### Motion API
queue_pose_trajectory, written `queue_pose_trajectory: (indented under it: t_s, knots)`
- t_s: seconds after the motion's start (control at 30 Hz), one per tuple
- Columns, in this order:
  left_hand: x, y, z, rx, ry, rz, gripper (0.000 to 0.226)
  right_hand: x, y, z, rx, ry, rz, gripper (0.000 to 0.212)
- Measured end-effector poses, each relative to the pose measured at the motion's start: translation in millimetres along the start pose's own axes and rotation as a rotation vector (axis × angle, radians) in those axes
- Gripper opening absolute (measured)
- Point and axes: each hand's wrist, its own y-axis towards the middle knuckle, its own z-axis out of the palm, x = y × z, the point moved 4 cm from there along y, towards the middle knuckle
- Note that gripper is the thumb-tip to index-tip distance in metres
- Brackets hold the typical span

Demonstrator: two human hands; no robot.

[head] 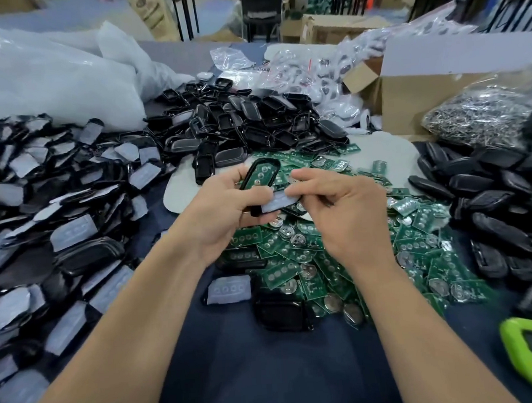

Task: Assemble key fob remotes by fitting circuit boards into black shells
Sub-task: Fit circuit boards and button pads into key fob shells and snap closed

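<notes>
Seen through my remote feed: two forearms, bare from wrist to the lower frame edge. The left hand [219, 213] and right hand [352, 218] are ungloved, fingers bare.

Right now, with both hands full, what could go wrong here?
The shell in your left hand is tilted, so the board inside may slip out into the pile of boards below. Your right hand pinches the grey pad by one end; it could go on crooked.
</notes>
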Motion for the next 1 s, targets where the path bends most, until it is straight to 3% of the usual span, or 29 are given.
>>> queue_pose_trajectory:
  t_s: [0.13,0.2,0.37,0.6,0.7,0.83,1.0]
  knots:
    - [0.6,-0.5,0.9,-0.061,-0.047,0.007,0.018,-11.7,-2.5,13.3,0.103,0.502,0.394,0.064]
    - [0.3,-0.4,2.6,-0.052,-0.108,-0.028,0.017,-14.1,-6.1,20.7,0.196,0.661,0.509,0.065]
    - [0.9,-1.2,8.2,-0.016,-0.156,-0.095,0.014,-7.7,-7.5,22.2,0.114,0.680,0.498,0.029]
    - [5.2,-2.6,8.7,-0.038,0.120,-0.055,0.024,-12.6,-9.1,21.8,0.048,0.623,0.601,0.016]
    - [5.3,-1.7,6.6,-0.068,0.070,-0.065,0.020,-14.3,-9.6,21.4,0.062,0.647,0.661,0.009]
    - [2.2,-1.7,4.6,-0.037,-0.074,-0.077,0.014,-17.8,-9.0,19.1,0.078,0.643,0.700,0.015]
    - [2.2,-1.8,6.8,-0.005,0.020,-0.046,0.020,-19.1,-8.8,17.8,0.082,0.589,0.686,0.012]
